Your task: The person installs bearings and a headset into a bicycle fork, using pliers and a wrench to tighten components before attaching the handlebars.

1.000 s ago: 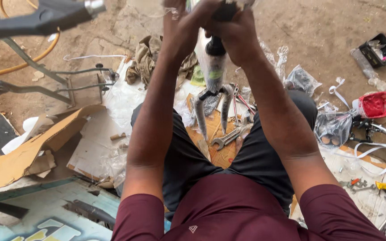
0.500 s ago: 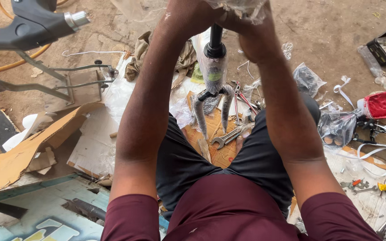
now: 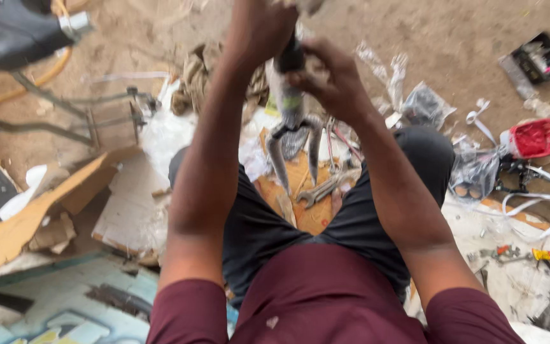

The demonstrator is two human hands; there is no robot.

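Observation:
A grey bicycle fork (image 3: 293, 125) stands upright between my knees, its two legs pointing down at a brown cardboard sheet (image 3: 300, 191). My left hand (image 3: 259, 28) is closed around the top of its dark steerer tube near the upper frame edge. Just below and to the right, my right hand (image 3: 327, 79) grips the tube through clear plastic wrapping. A steel spanner (image 3: 323, 186) lies on the cardboard by the fork's legs.
A bicycle frame and saddle (image 3: 23, 39) stand at the upper left. Torn cardboard pieces (image 3: 39, 204) lie at the left. Plastic bags (image 3: 424, 102), a red packet (image 3: 538, 137), white straps (image 3: 539, 207) and small tools (image 3: 523, 255) are scattered at the right on sandy ground.
My hands and the fork have shifted a little to the right and down in view. My right hand has slid lower on the tube, apart from the left hand.

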